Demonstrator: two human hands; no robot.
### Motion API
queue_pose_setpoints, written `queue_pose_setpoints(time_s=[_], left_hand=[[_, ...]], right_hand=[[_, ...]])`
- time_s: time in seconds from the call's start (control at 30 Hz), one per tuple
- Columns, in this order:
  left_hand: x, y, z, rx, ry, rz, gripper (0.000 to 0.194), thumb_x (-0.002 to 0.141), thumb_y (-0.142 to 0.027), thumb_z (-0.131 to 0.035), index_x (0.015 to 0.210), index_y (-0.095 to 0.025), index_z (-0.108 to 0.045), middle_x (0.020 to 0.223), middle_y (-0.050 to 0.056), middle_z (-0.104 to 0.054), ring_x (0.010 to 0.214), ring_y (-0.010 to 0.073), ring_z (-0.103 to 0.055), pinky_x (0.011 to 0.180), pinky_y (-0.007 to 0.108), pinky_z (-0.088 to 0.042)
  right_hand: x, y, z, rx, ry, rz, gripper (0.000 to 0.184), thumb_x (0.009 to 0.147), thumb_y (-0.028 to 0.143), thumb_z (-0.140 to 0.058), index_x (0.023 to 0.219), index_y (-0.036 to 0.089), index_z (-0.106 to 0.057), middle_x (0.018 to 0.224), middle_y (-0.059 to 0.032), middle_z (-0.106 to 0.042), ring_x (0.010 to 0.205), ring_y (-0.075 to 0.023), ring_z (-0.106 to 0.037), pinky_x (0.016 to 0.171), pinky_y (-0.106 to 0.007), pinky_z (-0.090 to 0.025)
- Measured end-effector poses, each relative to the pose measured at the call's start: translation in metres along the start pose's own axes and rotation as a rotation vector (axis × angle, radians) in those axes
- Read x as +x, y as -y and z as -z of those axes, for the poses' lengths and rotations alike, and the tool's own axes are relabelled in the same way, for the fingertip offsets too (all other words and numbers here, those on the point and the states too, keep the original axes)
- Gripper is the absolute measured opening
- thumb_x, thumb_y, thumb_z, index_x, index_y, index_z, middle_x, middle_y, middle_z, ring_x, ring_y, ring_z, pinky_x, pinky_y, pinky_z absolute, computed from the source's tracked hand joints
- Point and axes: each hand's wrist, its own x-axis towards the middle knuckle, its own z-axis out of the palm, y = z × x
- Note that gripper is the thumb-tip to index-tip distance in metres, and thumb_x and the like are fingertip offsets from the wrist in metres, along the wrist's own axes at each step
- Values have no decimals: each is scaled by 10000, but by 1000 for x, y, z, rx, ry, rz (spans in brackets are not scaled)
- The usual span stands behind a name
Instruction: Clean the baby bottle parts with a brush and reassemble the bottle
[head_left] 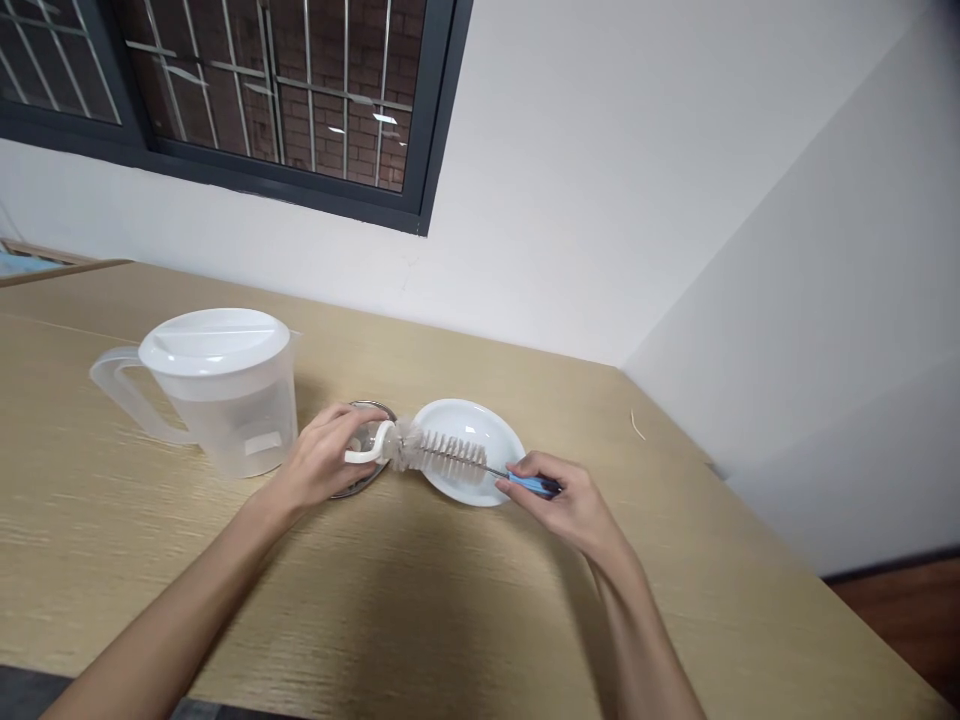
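My left hand (321,452) is closed around a small clear container with a white loop-shaped part (367,453), turned so its end points right. Between finger and thumb, my right hand (566,498) grips the blue handle of a bottle brush (457,458). The bristles run leftward, and the fluffy tip is at the container's end; whether it is inside, I cannot tell. Beneath the brush lies a white oval-looking bowl (504,432). A round metal-rimmed dish (373,405) is partly hidden under my left hand and the container.
A translucent lidded pitcher (240,415) with liquid in it stands left of my left hand, its handle facing left. The wooden table (480,620) meets a white wall at the back and right. A thin strand (637,425) lies near the right edge. A barred window is above.
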Motion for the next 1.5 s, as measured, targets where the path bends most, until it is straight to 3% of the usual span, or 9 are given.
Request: queue_pose_setpoints(time_s=[0.23,0.37,0.47,0.6,0.77,1.03,1.3,1.5], left_hand=[[0,-2,0,23,36,-56,330,856,-354,-617,1157,-220,-609,1077,79,-670,1005,231,-616,836,332,-517],[-2,-3,0,22,-10,-91,306,883,-393,-600,1129,-211,-610,1041,76,-681,996,220,-611,840,320,-509],[-2,-4,0,24,-57,-124,301,893,-370,-596,1139,-197,-609,1044,84,-687,1003,217,-610,860,318,-504],[-2,-3,-2,16,-27,-118,291,884,-339,-606,1149,-219,-617,1056,70,-697,1006,215,-617,865,319,-512],[-2,2,-3,-2,-34,-173,334,896,-312,-595,1217,-220,-596,1130,79,-700,1014,216,-628,880,341,-514],[-1,4,-4,-48,-76,-141,417,853,-377,-658,1234,-222,-589,1115,84,-701,1010,218,-648,877,337,-512],[-1,0,1,-44,11,-129,336,856,-315,-649,1181,-233,-628,1111,70,-712,997,219,-631,863,347,-508],[-2,-1,4,-45,3,-143,338,854,-297,-651,1186,-235,-631,1099,54,-719,966,208,-623,842,329,-511]], right_hand=[[1,3,1,-4,81,-45,270,814,456,-698,754,195,-670,742,-10,-681,670,-154,-614,614,-257,-474],[-1,7,1,55,107,-102,269,790,461,-720,756,195,-688,776,-16,-710,737,-181,-655,649,-265,-488],[-2,10,2,58,112,-127,271,789,462,-720,756,194,-697,782,-18,-716,742,-184,-655,637,-264,-478],[-1,11,2,29,152,-160,293,808,479,-694,751,192,-691,783,-17,-712,730,-179,-633,623,-265,-460],[1,9,3,23,103,-173,319,812,509,-678,773,193,-679,776,-16,-683,675,-156,-587,597,-261,-439],[0,8,10,35,51,-177,307,781,500,-709,750,194,-698,750,-26,-687,653,-160,-591,573,-261,-447],[-1,6,8,27,88,-172,319,786,515,-702,748,198,-698,756,-26,-691,680,-173,-610,589,-269,-456],[-1,8,11,24,127,-176,319,792,518,-694,751,201,-707,765,-24,-698,701,-179,-620,595,-271,-458]])
